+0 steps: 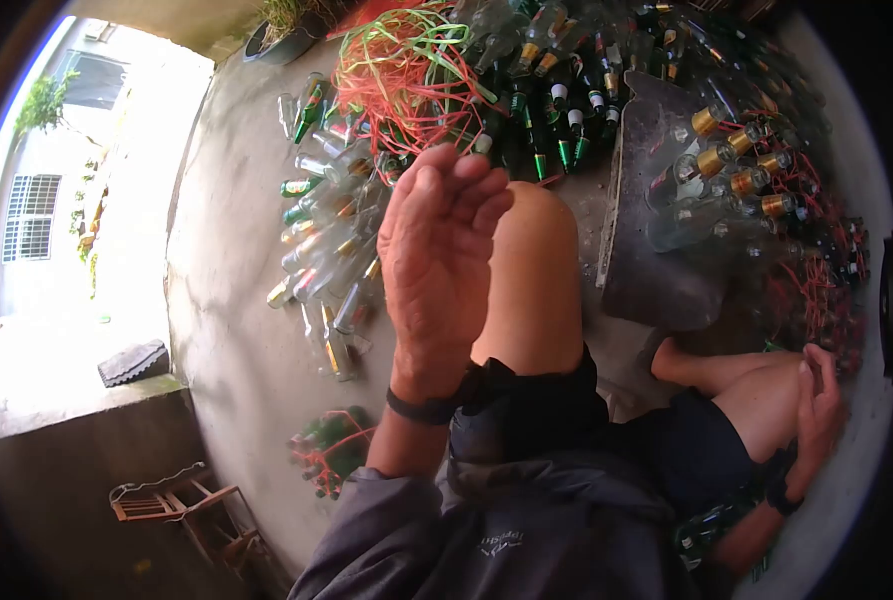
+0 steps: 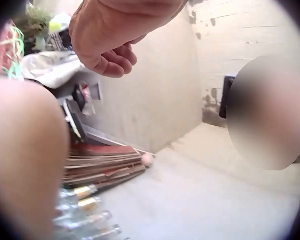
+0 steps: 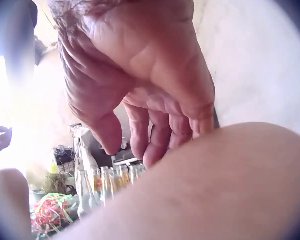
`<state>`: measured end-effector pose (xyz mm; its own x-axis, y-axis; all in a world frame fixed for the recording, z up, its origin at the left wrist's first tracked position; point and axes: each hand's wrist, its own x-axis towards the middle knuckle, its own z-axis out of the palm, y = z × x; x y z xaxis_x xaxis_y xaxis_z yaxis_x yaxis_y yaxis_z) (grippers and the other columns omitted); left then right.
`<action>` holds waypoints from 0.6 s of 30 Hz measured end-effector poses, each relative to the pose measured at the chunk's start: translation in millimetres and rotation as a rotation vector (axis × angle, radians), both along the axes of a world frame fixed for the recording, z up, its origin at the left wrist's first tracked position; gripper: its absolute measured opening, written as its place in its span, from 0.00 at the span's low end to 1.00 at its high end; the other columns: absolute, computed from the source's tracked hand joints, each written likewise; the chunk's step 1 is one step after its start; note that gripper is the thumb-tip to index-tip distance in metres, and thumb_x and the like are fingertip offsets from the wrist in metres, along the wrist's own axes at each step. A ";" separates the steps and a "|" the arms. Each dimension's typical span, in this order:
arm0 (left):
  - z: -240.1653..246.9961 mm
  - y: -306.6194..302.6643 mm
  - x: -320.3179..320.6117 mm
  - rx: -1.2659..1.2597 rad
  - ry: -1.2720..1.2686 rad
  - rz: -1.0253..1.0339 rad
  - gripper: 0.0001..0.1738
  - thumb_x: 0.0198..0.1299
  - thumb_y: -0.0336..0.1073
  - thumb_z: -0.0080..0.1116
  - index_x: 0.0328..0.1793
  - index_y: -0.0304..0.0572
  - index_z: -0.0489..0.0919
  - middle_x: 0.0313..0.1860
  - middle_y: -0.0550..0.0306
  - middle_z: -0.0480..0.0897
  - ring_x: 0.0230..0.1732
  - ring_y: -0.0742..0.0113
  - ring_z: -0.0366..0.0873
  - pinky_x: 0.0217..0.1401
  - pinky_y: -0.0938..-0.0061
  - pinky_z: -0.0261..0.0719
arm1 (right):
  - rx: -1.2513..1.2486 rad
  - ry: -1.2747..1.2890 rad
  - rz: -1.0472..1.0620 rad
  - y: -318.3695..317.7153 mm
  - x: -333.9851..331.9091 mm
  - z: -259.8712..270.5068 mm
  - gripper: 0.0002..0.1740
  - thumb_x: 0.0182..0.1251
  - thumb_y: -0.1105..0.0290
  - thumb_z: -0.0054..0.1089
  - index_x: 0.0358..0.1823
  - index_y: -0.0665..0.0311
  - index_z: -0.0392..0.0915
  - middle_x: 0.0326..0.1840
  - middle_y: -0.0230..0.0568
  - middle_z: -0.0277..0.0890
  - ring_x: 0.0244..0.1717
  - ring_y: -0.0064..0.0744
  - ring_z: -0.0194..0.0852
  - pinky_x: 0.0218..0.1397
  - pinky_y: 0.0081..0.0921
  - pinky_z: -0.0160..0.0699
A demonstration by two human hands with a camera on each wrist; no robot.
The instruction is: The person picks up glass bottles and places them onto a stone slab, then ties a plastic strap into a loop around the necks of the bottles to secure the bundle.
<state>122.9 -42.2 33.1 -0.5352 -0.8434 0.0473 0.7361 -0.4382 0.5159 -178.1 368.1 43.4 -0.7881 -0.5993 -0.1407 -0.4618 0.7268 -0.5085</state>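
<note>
My left hand (image 1: 441, 250) is raised in front of my left knee (image 1: 536, 270), palm turned up toward the head camera and fingers loosely bent, with nothing in it. A dark band circles that wrist. In the left wrist view the same hand (image 2: 115, 37) hangs at the top with relaxed fingers. My right hand (image 1: 819, 405) rests by my right knee (image 1: 766, 410). In the right wrist view the right hand (image 3: 145, 75) has its fingertips at the bare leg (image 3: 215, 185), partly hidden behind it.
Clear glass bottles (image 1: 331, 225) lie on the floor at the left, below a tangle of red and green plastic strips (image 1: 406, 75). Green bottles (image 1: 566, 120) crowd the back. A dark board (image 1: 656, 220) stands beside gold-necked bottles (image 1: 716, 160). A wooden chair (image 1: 191, 505) is at lower left.
</note>
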 end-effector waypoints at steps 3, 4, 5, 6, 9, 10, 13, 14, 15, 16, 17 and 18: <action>-45.5 -18.9 61.6 0.048 -0.232 0.085 0.16 0.77 0.37 0.53 0.63 0.33 0.78 0.47 0.51 0.86 0.47 0.61 0.86 0.54 0.67 0.86 | 0.083 0.098 0.104 11.7 -0.1 -16.2 0.18 0.79 0.67 0.53 0.63 0.71 0.75 0.62 0.50 0.78 0.65 0.46 0.77 0.70 0.34 0.70; -67.4 -24.7 81.3 0.073 -0.295 0.092 0.16 0.77 0.37 0.54 0.62 0.33 0.79 0.46 0.51 0.87 0.45 0.63 0.86 0.52 0.69 0.85 | 0.037 0.109 0.138 14.7 -1.9 -20.2 0.18 0.79 0.67 0.53 0.62 0.71 0.76 0.62 0.50 0.78 0.65 0.46 0.76 0.71 0.35 0.69; -87.8 -27.9 98.8 0.080 -0.296 0.096 0.16 0.77 0.37 0.54 0.62 0.33 0.79 0.46 0.51 0.87 0.45 0.63 0.86 0.52 0.69 0.85 | -0.008 0.120 0.171 14.5 -1.9 -21.4 0.18 0.78 0.67 0.53 0.62 0.71 0.76 0.61 0.50 0.78 0.65 0.45 0.75 0.71 0.35 0.68; -107.7 -28.5 116.2 0.106 -0.482 0.114 0.15 0.76 0.37 0.56 0.60 0.34 0.79 0.44 0.54 0.85 0.45 0.64 0.84 0.52 0.71 0.84 | -0.002 0.118 0.178 12.3 -0.3 -20.8 0.18 0.78 0.67 0.53 0.62 0.71 0.76 0.61 0.50 0.78 0.65 0.45 0.75 0.71 0.35 0.68; -163.7 -18.3 150.9 0.143 -0.844 0.166 0.14 0.73 0.37 0.59 0.56 0.32 0.81 0.41 0.55 0.85 0.40 0.67 0.83 0.47 0.75 0.83 | -0.043 0.104 0.170 5.4 3.6 -20.9 0.16 0.77 0.69 0.54 0.59 0.72 0.76 0.58 0.47 0.77 0.62 0.44 0.74 0.71 0.37 0.66; -182.1 -14.1 161.6 0.146 -1.019 0.199 0.14 0.72 0.35 0.61 0.54 0.30 0.82 0.39 0.53 0.86 0.36 0.70 0.83 0.41 0.77 0.83 | -0.047 0.132 0.180 6.9 1.5 -24.2 0.16 0.77 0.69 0.54 0.58 0.72 0.76 0.57 0.48 0.78 0.61 0.45 0.75 0.70 0.38 0.67; -244.2 -3.4 198.3 0.092 -1.171 0.111 0.14 0.71 0.37 0.62 0.54 0.33 0.83 0.40 0.56 0.87 0.36 0.70 0.85 0.40 0.78 0.84 | -0.048 0.188 0.208 9.1 -0.2 -29.8 0.15 0.76 0.69 0.54 0.56 0.72 0.77 0.55 0.48 0.79 0.59 0.46 0.76 0.68 0.39 0.70; -262.0 -1.1 204.9 0.088 -1.165 0.115 0.14 0.71 0.37 0.62 0.54 0.33 0.83 0.40 0.56 0.87 0.36 0.70 0.85 0.40 0.78 0.84 | -0.052 0.221 0.223 7.5 -1.3 -31.3 0.14 0.76 0.70 0.54 0.55 0.72 0.78 0.54 0.49 0.79 0.58 0.47 0.77 0.67 0.39 0.71; -277.7 3.0 210.1 0.114 -1.211 0.099 0.14 0.70 0.36 0.61 0.55 0.33 0.83 0.39 0.55 0.87 0.36 0.70 0.85 0.40 0.78 0.84 | -0.053 0.226 0.223 5.2 -0.9 -31.3 0.14 0.76 0.70 0.54 0.55 0.72 0.78 0.54 0.49 0.79 0.58 0.47 0.77 0.67 0.39 0.71; -285.9 7.0 212.6 0.143 -1.260 0.081 0.15 0.70 0.36 0.60 0.55 0.32 0.82 0.39 0.54 0.87 0.36 0.70 0.85 0.40 0.78 0.84 | -0.061 0.222 0.220 3.3 1.3 -30.6 0.13 0.75 0.70 0.54 0.54 0.73 0.78 0.54 0.49 0.80 0.58 0.47 0.78 0.66 0.39 0.71; -294.0 8.4 214.7 0.142 -1.257 0.081 0.15 0.70 0.36 0.60 0.55 0.32 0.82 0.39 0.54 0.87 0.36 0.70 0.85 0.40 0.78 0.84 | -0.070 0.220 0.217 1.4 2.4 -30.4 0.13 0.75 0.71 0.55 0.53 0.73 0.78 0.53 0.49 0.80 0.57 0.47 0.78 0.66 0.40 0.72; -294.6 7.4 210.9 0.160 -1.271 0.061 0.15 0.70 0.35 0.60 0.55 0.32 0.82 0.39 0.54 0.87 0.36 0.70 0.85 0.40 0.78 0.83 | -0.072 0.224 0.217 0.6 1.8 -31.5 0.13 0.75 0.71 0.55 0.53 0.73 0.78 0.53 0.49 0.80 0.57 0.47 0.78 0.66 0.40 0.72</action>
<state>333.8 -34.9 -261.5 -0.0893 -0.8170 -0.5697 -0.2120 -0.5433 0.8123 -176.4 368.6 11.9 -0.6474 -0.7589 0.0711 -0.7085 0.5648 -0.4231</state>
